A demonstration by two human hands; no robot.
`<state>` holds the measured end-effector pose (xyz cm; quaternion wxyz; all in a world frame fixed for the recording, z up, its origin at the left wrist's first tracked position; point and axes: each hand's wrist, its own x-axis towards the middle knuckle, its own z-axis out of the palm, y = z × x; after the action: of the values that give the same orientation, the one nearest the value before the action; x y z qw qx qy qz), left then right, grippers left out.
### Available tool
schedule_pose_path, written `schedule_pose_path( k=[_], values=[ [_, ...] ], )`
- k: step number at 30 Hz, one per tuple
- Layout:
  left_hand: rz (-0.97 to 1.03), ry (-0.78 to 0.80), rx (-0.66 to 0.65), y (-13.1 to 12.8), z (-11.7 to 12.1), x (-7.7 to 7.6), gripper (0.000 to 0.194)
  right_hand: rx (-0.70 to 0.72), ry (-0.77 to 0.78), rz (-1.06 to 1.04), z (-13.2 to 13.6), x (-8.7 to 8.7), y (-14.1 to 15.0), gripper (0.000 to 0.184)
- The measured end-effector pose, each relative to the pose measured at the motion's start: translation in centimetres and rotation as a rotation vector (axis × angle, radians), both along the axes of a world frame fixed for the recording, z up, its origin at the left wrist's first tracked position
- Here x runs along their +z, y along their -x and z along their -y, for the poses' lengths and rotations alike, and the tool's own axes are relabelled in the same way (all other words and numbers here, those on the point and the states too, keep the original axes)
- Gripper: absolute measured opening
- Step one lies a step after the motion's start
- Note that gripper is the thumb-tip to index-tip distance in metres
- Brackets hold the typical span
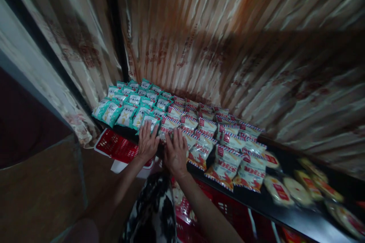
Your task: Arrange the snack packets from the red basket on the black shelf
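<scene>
Rows of small snack packets lie on a dark shelf (256, 201). The teal packets (128, 102) fill the left end and the red-and-white packets (225, 148) fill the middle. My left hand (147, 142) lies flat, fingers stretched out, on the front teal packet (150, 120) at the boundary of the two groups. My right hand (176, 152) lies flat beside it, fingers apart, on a red-and-white packet (167, 126) at the shelf's front edge. Neither hand grips anything.
Round clear-wrapped pastries (288, 191) sit at the shelf's right end. A red plastic basket (116, 146) stands below the shelf on the left, another red basket (225, 212) below my arms. Striped curtain fabric (228, 45) hangs behind the shelf.
</scene>
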<state>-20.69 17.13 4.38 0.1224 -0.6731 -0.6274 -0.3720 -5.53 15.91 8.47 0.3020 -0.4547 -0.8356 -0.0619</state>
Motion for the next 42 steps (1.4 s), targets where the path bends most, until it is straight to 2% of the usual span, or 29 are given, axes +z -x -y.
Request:
schedule_pose_path(
  k=[4, 9, 13, 19, 25, 31, 36, 42],
  values=[
    [-0.016, 0.008, -0.007, 0.2, -0.4, -0.8, 0.052, 0.009, 0.017, 0.021, -0.2, -0.6, -1.3, 0.048],
    [0.004, -0.029, -0.006, -0.6, 0.1, -0.5, 0.051, 0.021, 0.003, 0.013, 0.0, -0.3, -1.8, 0.047],
    [0.015, -0.067, -0.064, -2.7, 0.7, -0.1, 0.052, -0.060, 0.002, -0.015, 1.7, -0.2, -2.7, 0.046],
    [-0.020, -0.048, -0.154, -5.3, 0.4, 0.0, 0.050, -0.205, 0.028, -0.020, 3.4, -1.2, -5.0, 0.051],
    [-0.035, -0.003, -0.168, -5.7, -0.2, -0.6, 0.049, -0.168, 0.058, -0.010, 2.5, -2.1, -5.8, 0.045],
    [-0.039, -0.014, -0.193, -5.7, 0.4, -0.2, 0.050, -0.156, 0.085, -0.054, 2.7, -1.7, -5.9, 0.046],
    [-0.091, -0.030, -0.294, -7.0, 1.2, 0.2, 0.054, -0.221, 0.084, -0.106, 3.0, -1.3, -6.7, 0.049],
    [-0.111, -0.023, -0.297, -8.7, 1.3, -0.2, 0.054, -0.137, 0.123, -0.117, 2.4, -1.9, -7.7, 0.045]
  ],
)
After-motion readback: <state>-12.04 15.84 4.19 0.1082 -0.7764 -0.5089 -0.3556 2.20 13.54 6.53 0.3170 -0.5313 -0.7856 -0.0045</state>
